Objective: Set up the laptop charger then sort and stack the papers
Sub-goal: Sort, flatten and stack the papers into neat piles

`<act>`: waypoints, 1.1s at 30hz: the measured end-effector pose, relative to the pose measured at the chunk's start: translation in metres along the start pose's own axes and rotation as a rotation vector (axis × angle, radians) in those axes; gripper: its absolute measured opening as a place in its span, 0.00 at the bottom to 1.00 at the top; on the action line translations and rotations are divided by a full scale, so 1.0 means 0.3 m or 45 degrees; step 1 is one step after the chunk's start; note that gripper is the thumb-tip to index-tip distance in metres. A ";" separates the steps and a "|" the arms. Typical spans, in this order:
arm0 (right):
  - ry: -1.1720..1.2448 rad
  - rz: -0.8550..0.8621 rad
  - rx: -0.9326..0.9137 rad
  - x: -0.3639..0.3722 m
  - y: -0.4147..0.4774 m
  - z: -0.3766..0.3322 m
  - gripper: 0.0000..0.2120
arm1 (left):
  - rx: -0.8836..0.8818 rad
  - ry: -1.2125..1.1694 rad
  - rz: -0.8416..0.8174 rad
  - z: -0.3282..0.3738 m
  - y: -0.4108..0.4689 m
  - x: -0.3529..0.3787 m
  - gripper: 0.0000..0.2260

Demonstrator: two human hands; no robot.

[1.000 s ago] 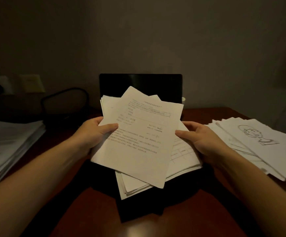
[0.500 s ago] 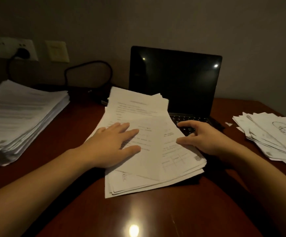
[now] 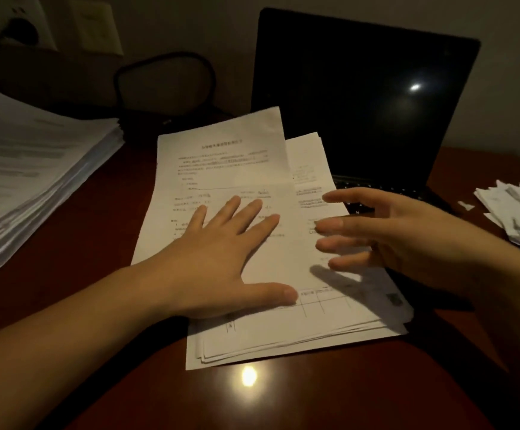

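A loose pile of printed papers (image 3: pixel 283 333) lies on the dark wooden desk, partly over the keyboard of an open black laptop (image 3: pixel 361 97) with a dark screen. My left hand (image 3: pixel 221 259) presses flat on the top sheet (image 3: pixel 221 162), fingers spread and straight. My right hand (image 3: pixel 386 231) hovers just above the pile's right side, fingers extended and blurred, holding nothing. A black charger cable (image 3: pixel 162 63) loops behind the papers toward a plug in the wall socket (image 3: pixel 22 29).
A tall, neat stack of papers (image 3: pixel 32 178) sits at the left edge of the desk. A scattered heap of sheets (image 3: pixel 519 209) lies at the right edge, with a small paper scrap (image 3: pixel 466 205) beside it. Bare desk (image 3: pixel 252 398) lies in front.
I set the held pile down on the desk. My left hand went flat on top and slid the top sheet left; my right hand let go and lifted off.
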State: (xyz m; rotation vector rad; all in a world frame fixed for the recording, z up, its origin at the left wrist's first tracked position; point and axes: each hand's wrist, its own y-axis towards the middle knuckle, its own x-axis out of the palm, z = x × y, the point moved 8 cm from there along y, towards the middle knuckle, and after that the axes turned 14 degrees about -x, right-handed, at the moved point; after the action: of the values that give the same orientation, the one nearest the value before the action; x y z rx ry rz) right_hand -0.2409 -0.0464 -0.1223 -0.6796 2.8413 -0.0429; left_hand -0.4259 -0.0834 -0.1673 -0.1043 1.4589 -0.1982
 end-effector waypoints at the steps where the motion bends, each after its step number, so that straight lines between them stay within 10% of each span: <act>1: 0.068 -0.030 0.015 0.015 -0.012 0.001 0.35 | -0.002 -0.013 -0.004 0.000 0.000 0.002 0.49; 12: -0.277 0.202 -0.223 -0.010 -0.033 -0.001 0.28 | 0.004 -0.276 0.083 0.001 -0.010 -0.034 0.38; 20: 0.195 0.197 -0.076 -0.001 -0.030 0.019 0.24 | 0.138 -0.120 0.042 0.049 -0.059 -0.028 0.45; 28: -0.574 0.367 -0.063 -0.121 -0.119 0.008 0.07 | 0.277 -0.264 0.383 0.060 -0.086 -0.104 0.28; 33: -1.037 0.361 0.016 -0.135 -0.197 0.020 0.19 | 0.345 -0.474 0.546 0.066 -0.115 -0.151 0.33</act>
State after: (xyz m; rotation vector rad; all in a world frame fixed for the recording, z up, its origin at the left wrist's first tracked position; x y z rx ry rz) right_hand -0.1782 -0.0810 -0.1151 -0.2006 2.1098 0.2120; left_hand -0.4132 -0.1093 -0.1144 0.3730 1.0426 -0.0205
